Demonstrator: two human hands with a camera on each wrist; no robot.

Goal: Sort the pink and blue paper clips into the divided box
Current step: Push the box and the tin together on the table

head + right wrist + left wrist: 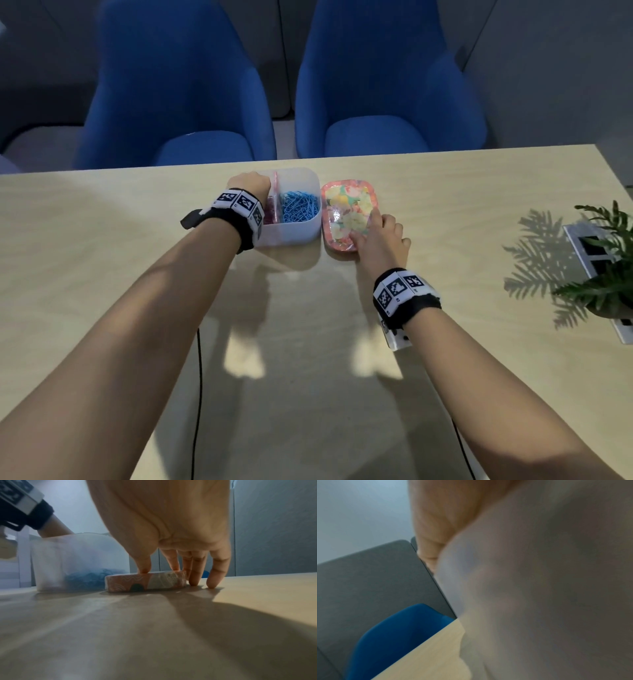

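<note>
The white translucent divided box (291,233) stands at the table's far middle. Blue paper clips (299,207) fill its right compartment. Pink clips (272,209) lie in the left one, mostly hidden by my left wrist. My left hand (251,185) grips the box's far left rim, its fingers out of sight; the left wrist view shows only palm (447,513) against the blurred box wall (539,574). A floral pink tray (349,216) sits right beside the box, with no clips showing on it. My right hand (375,236) rests on it. Thumb and forefinger press the tray (145,581), other fingertips (211,585) touch the table.
Two blue chairs (178,102) (383,96) stand behind the table's far edge. A potted fern (606,274) and a white marker board (596,253) sit at the right edge. Thin black cables (198,394) run along the near tabletop (102,240).
</note>
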